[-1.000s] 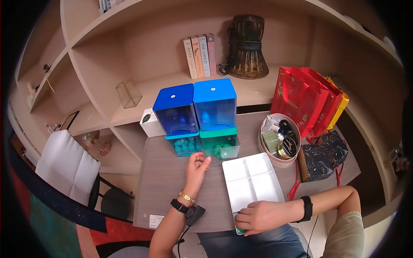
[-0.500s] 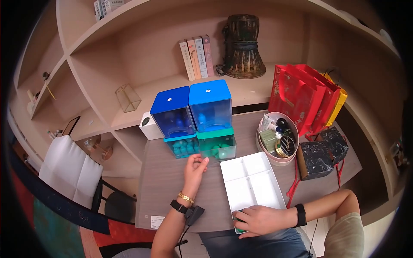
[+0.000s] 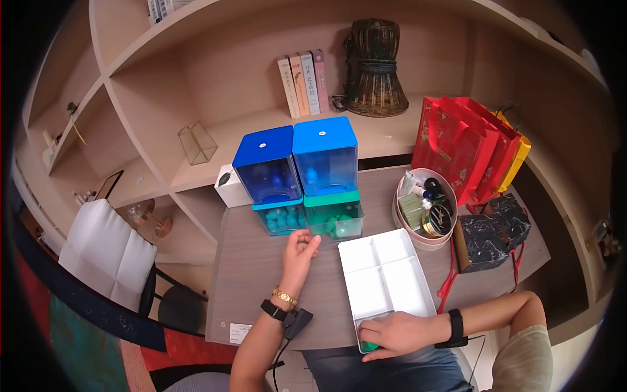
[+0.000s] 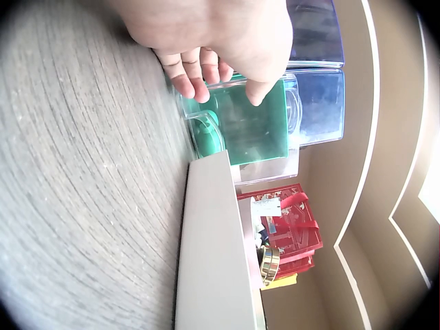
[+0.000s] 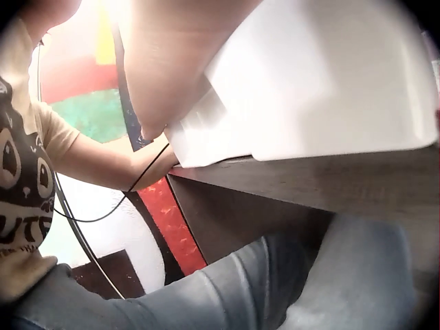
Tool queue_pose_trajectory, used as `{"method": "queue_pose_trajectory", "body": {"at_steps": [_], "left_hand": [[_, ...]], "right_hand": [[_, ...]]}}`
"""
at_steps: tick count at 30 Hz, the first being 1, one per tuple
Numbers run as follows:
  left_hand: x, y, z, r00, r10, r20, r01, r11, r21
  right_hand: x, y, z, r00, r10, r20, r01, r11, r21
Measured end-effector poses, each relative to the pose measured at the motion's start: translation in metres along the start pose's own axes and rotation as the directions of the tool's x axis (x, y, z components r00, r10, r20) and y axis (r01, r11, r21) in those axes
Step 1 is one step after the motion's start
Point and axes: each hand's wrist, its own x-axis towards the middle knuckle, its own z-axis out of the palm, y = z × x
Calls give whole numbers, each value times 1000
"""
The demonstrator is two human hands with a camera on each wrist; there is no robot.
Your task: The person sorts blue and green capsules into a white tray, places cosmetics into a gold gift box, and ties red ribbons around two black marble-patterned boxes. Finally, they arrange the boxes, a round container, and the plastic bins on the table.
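In the head view my right hand (image 3: pixel 398 332) reaches over the near end of a white divided tray (image 3: pixel 384 255), fingers bent down into the near-left compartment. A rounded green piece (image 3: pixel 369 346) shows between its thumb and fingers; I cannot tell whether they grip it. My left hand (image 3: pixel 299 258) lies at the front of an open-fronted green bin (image 3: pixel 349 227), fingers loosely bent and holding nothing. The left wrist view has this hand (image 4: pixel 206 34) over the bin's front edge. Rounded green pieces (image 3: pixel 336 224) lie inside the bin. In the right wrist view the hand's fingers are hidden.
Dark blue (image 3: pixel 264 163) and light blue (image 3: pixel 325 157) bins stand on the teal (image 3: pixel 282 219) and green ones. Right of the tray are a round box of cosmetics (image 3: pixel 424 209), black marbled boxes (image 3: pixel 483 242) and red gift bags (image 3: pixel 450 147). A shelf (image 3: pixel 241 140) lies behind.
My right hand has shifted slightly in the near compartment, and more of the green piece shows below its fingers. My left hand stays beside the green bin.
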Motion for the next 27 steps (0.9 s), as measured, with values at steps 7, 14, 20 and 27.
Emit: {"method": "queue_pose_trajectory", "body": {"at_steps": [7, 14, 20, 27], "left_hand": [[0, 0, 0, 1000, -3, 11, 3, 1000, -14], [-2, 2, 1, 1000, 9, 18, -9, 1000, -10], [1, 3, 1, 1000, 0, 5, 0, 1000, 15], [2, 2, 0, 1000, -2, 15, 2, 1000, -3]], "right_hand": [[1, 5, 3, 998, -12, -60, 18, 994, 104], [8, 2, -15, 991, -24, -134, 36, 995, 91], [22, 8, -56, 958, 100, -269, -59, 986, 159], [84, 51, -110, 879, 79, -470, -70, 997, 37]]}}
